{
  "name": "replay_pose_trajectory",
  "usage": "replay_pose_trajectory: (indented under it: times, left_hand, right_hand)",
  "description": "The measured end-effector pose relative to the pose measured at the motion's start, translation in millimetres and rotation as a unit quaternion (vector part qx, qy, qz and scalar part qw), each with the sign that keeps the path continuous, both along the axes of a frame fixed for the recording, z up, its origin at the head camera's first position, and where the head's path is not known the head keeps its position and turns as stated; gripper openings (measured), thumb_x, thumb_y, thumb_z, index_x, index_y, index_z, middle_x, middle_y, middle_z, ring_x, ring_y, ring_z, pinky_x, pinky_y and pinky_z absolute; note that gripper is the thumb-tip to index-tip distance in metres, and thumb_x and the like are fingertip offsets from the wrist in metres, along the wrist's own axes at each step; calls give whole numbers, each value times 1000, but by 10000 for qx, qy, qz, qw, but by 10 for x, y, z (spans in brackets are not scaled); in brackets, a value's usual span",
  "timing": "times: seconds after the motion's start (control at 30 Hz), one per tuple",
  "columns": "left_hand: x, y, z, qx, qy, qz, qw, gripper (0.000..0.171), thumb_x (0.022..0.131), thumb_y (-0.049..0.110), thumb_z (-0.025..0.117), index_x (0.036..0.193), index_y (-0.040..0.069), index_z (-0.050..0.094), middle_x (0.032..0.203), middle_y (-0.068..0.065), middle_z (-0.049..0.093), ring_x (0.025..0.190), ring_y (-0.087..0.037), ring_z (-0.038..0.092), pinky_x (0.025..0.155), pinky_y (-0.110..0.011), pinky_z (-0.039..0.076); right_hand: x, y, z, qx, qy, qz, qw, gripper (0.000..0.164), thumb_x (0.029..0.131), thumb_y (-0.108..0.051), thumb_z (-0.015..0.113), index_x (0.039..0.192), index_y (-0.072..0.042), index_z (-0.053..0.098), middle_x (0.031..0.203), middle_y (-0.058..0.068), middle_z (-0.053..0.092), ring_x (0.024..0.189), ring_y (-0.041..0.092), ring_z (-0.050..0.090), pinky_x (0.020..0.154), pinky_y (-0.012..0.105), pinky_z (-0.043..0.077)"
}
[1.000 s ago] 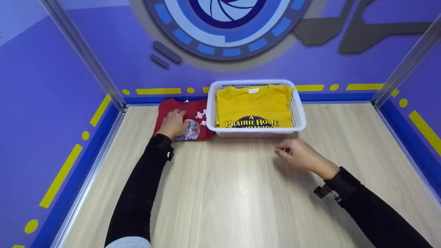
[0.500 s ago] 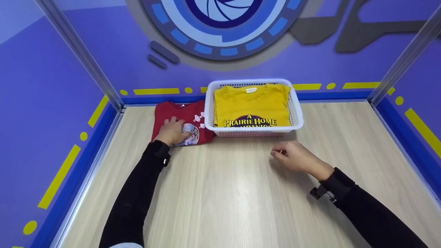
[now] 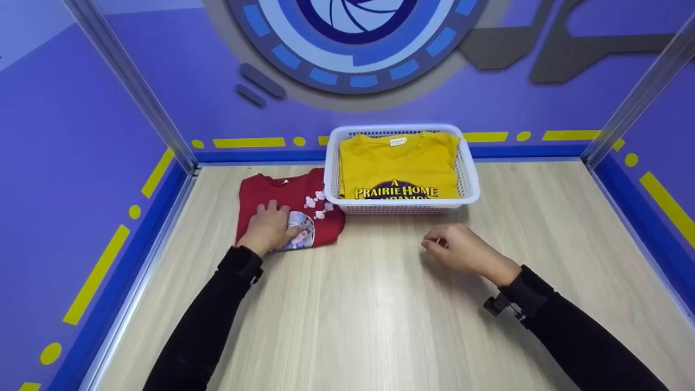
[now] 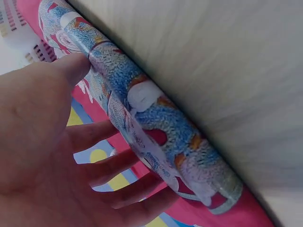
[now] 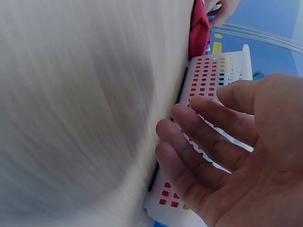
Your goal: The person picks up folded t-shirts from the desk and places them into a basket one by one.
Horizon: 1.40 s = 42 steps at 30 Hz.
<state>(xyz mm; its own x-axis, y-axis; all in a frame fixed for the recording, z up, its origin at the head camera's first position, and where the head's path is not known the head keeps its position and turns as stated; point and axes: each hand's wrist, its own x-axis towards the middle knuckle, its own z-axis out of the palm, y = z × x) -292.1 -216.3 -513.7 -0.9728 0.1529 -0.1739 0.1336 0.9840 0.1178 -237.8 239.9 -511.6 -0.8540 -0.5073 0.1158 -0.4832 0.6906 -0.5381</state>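
A folded red T-shirt (image 3: 260, 190) with a round picture print and pale flower shapes lies on the table, left of the white basket. My left hand (image 3: 267, 228) rests on it with fingers spread over the front part. From the left wrist view, the fingers (image 4: 132, 163) touch the shirt's printed folded edge (image 4: 156, 113). My right hand (image 3: 464, 250) hovers near the table in front of the basket, fingers loosely bent around nothing. In the right wrist view that hand (image 5: 227, 151) has its palm turned toward the basket wall (image 5: 203, 78).
The white perforated basket (image 3: 402, 203) stands near the back wall with a folded yellow T-shirt (image 3: 399, 163) on top inside it. Red cloth shows through the holes of its wall. Blue-purple panels (image 3: 260, 119) enclose the wooden table (image 3: 374, 304) at the back and both sides.
My left hand has slid the red T-shirt toward me, away from the back wall. The right hand has shifted slightly left; the basket stays in place.
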Motion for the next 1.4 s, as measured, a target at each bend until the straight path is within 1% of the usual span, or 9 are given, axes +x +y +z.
replay_pose_trajectory:
  times: [0.33,0.5,0.67,0.73,0.87,1.0,1.17,1.3,1.4]
  left_hand:
    - [464,-58,-36,22,300,-311,9991,76,102,51,75,152,-3,57,146,-34,54,130,-53,55,101,-66,60]
    - [711,-75,-52,104,463,-395,9981,73,100,47,79,151,-2,59,143,-33,56,126,-50,57,98,-66,61]
    - [801,-94,-63,136,534,-458,9974,74,97,48,80,150,0,61,140,-30,58,126,-49,57,98,-66,60]
    - [797,-123,-48,198,445,-472,9977,74,98,47,80,151,0,61,141,-29,58,127,-48,56,100,-65,60]
    - [715,-216,30,535,296,-259,9978,61,104,39,74,152,1,63,145,-28,60,132,-48,57,108,-66,56]
    - [502,-299,130,507,538,0,9973,49,107,25,69,149,1,65,147,-30,61,136,-52,58,109,-67,55]
    - [284,-384,179,210,455,170,9986,53,105,23,70,151,-4,61,150,-36,55,139,-58,53,110,-70,53]
    - [245,-439,160,209,39,169,9996,58,105,23,72,152,-7,57,151,-38,52,140,-60,53,114,-71,51]
    - [227,-453,158,260,-14,126,9996,57,104,22,74,151,-8,57,148,-38,54,138,-58,55,116,-70,50]
  right_hand:
    - [67,-214,-38,-17,-63,252,9997,15,105,-12,72,105,-8,86,95,1,83,85,12,72,82,37,62]
    - [119,-450,-83,2,-88,457,9989,16,106,-16,72,108,-8,86,102,4,85,94,19,79,90,43,65]
    - [131,-817,-63,-15,-44,617,9981,17,106,-18,71,110,-9,85,106,6,85,98,23,80,94,44,65]
    - [114,-1002,-27,-39,-48,687,9976,19,107,-19,71,112,-8,85,108,7,84,99,24,80,94,44,65]
    - [33,-1410,14,86,175,914,9956,25,108,-20,68,121,-5,83,119,11,82,115,30,76,107,47,60]
    - [-66,-1774,33,412,332,980,9938,31,109,-22,67,131,-5,79,137,15,75,130,34,66,117,50,53]
    - [-252,-2143,45,939,296,612,9933,42,111,-23,64,150,-7,68,160,16,59,144,37,56,124,47,49]
    - [-381,-2356,10,1394,232,412,9891,46,113,-22,59,156,-5,61,164,19,55,152,39,52,129,46,44]
    - [-439,-2439,-37,1801,219,391,9826,50,113,-26,59,157,-3,59,162,20,57,155,36,49,134,48,37]
